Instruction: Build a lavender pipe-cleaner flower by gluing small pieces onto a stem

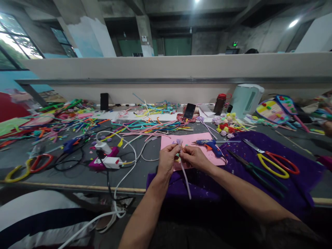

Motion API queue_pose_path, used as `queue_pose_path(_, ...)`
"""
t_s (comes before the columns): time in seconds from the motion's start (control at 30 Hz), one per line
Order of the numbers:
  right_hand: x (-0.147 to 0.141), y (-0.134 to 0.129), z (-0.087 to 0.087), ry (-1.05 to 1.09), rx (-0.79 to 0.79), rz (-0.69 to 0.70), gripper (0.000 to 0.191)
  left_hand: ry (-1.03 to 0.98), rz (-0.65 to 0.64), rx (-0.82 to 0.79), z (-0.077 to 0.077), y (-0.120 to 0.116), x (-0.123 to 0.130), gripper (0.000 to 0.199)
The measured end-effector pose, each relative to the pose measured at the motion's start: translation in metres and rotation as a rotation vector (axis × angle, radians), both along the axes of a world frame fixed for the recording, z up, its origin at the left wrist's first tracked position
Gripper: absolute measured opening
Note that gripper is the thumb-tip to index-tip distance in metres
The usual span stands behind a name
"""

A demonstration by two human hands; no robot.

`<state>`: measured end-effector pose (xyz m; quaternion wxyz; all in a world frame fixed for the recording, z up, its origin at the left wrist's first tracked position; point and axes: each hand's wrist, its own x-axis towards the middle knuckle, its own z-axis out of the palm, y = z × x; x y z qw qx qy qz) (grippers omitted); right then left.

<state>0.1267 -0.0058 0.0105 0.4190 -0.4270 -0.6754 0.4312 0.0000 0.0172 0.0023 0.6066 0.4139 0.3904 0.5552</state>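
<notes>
Head: hands (168, 157) (192, 157), stem (185, 180) near table edge (124, 189)

No legible text anywhere.

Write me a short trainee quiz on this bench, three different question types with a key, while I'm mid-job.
1. True or false: the left hand and the right hand are both at the pale stem.
2. Which tool lies partly on the pink sheet?
A) pliers
B) glue gun
C) scissors
3. Fill in the missing colour: the scissors on the purple cloth have one red handle and one ____ handle.

Key: 1 true; 2 B; 3 yellow.
</notes>
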Motion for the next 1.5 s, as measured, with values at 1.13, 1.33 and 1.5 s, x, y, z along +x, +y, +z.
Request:
queue_pose_path(1.13, 0.002, 0.004, -0.006, -0.052, 0.052, 0.004, 0.022, 0.285, 0.136, 0.243, 0.005, -0.005, -0.001, 0.019)
queue_pose_path(1.33, 0.003, 0.002, 0.001, -0.013, 0.062, -0.014, 0.023, 0.282, 0.127, 0.206, 0.008, -0.007, 0.0, 0.03)
queue_pose_path(1.5, 0.004, 0.003, -0.001, 0.012, 0.038, -0.003, 0.024, 0.272, 0.123, 0.215, 0.005, -0.006, 0.0, 0.031)
